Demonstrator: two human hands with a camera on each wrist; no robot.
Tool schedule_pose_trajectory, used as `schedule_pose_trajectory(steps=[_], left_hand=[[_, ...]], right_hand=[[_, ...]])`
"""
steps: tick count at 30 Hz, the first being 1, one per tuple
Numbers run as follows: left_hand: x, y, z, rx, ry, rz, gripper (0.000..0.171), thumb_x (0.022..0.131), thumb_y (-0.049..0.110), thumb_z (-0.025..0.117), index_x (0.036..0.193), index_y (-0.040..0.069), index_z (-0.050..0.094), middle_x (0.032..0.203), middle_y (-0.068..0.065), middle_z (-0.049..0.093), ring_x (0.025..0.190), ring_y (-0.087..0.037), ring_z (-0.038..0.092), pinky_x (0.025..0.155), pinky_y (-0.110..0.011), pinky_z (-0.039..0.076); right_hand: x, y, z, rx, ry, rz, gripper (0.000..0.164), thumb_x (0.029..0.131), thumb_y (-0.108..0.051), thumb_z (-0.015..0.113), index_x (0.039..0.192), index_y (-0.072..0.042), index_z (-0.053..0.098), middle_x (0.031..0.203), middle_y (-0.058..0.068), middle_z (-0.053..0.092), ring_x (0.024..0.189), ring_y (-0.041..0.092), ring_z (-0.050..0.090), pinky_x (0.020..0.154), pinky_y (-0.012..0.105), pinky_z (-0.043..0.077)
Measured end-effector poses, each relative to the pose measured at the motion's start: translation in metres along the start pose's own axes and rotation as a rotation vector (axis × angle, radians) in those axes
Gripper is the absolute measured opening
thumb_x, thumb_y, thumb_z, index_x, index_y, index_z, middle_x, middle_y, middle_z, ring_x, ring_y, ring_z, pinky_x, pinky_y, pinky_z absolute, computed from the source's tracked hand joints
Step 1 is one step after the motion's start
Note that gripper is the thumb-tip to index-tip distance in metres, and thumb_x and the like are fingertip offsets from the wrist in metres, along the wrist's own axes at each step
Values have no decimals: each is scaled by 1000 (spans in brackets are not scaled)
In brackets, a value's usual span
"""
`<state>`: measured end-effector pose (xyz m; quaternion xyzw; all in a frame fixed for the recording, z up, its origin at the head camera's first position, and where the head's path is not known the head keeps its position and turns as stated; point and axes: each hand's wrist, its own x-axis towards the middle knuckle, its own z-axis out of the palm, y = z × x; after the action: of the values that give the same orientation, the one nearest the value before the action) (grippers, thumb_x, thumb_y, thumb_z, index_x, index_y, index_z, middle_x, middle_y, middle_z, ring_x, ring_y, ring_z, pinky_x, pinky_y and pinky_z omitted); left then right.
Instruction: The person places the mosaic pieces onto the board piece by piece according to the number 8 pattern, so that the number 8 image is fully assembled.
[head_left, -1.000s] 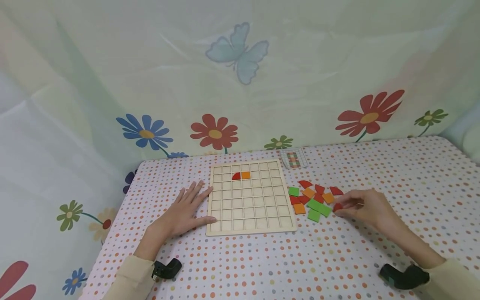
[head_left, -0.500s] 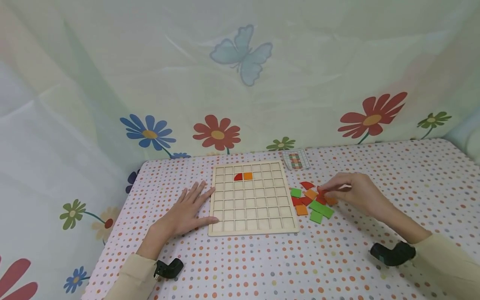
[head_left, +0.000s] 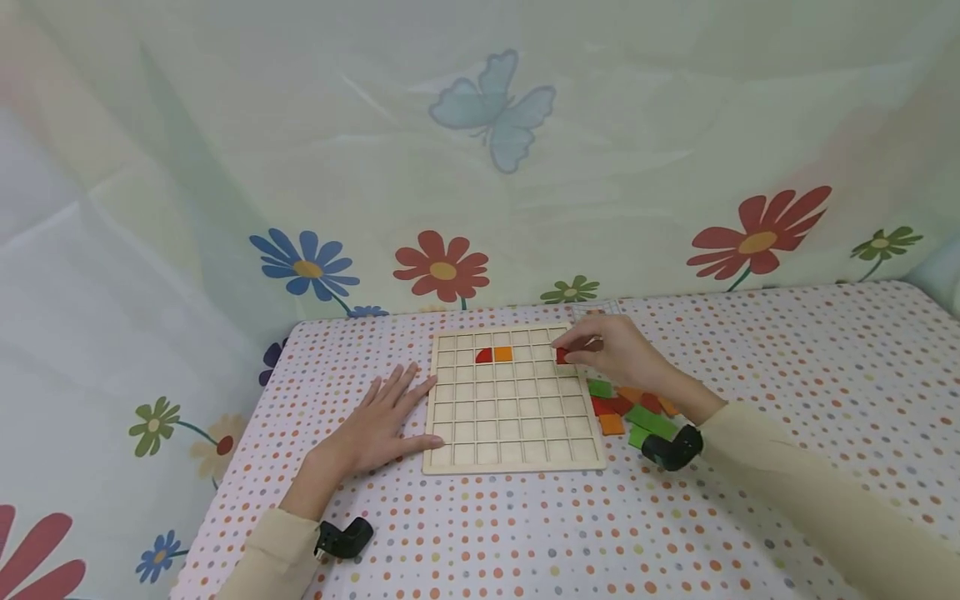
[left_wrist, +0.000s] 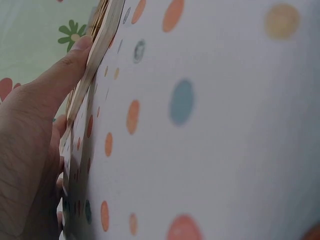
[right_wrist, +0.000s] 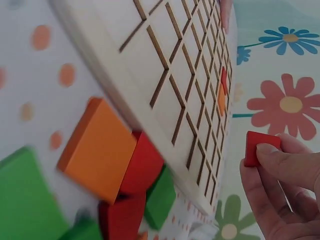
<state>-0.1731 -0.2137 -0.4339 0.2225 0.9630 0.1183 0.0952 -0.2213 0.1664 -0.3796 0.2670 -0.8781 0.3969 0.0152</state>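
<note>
A wooden grid board (head_left: 517, 408) lies on the table, with a red quarter-circle tile (head_left: 484, 356) and an orange square tile (head_left: 503, 354) side by side in its second row from the back. My left hand (head_left: 378, 425) rests on the table at the board's left edge, fingers spread, thumb touching the frame (left_wrist: 102, 50). My right hand (head_left: 611, 350) pinches a red tile (right_wrist: 260, 145) between thumb and fingers, over the board's back right side. Its full shape is partly covered by the thumb.
Right of the board lies a loose pile of red, orange (right_wrist: 100, 152) and green tiles (head_left: 651, 422), partly under my right wrist. A patterned card (head_left: 596, 309) is at the back, mostly hidden by my right hand. A flowered cloth (head_left: 645, 208) hangs behind the table.
My right hand has picked up a red tile from the right of the pile and carried it left, over the board. The left hand keeps its place.
</note>
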Motion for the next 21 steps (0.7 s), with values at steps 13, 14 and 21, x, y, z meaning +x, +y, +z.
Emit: schedule_pose_trajectory(steps=[13, 14, 21], left_hand=[[0, -1, 0, 3, 6, 4, 97, 94, 74, 56, 169, 22, 23, 176, -11, 8, 162, -34, 2, 130, -57, 4], [0, -1, 0, -2, 13, 8, 97, 94, 74, 57, 169, 21, 24, 176, -12, 9, 162, -35, 4, 130, -58, 5], [0, -1, 1, 2, 12, 4, 98, 94, 76, 54, 169, 23, 23, 176, -10, 8, 162, -32, 3, 130, -56, 5]], right_hand=[[42, 7, 33, -3, -22, 77, 19, 93, 8, 73, 111, 4, 79, 109, 16, 76, 98, 32, 72, 85, 41, 63], [44, 8, 35, 5, -29, 82, 19, 93, 8, 73, 111, 4, 79, 109, 17, 76, 98, 32, 72, 85, 41, 62], [54, 8, 44, -19, -74, 44, 19, 95, 8, 70, 112, 5, 79, 110, 19, 76, 102, 35, 70, 88, 45, 61]])
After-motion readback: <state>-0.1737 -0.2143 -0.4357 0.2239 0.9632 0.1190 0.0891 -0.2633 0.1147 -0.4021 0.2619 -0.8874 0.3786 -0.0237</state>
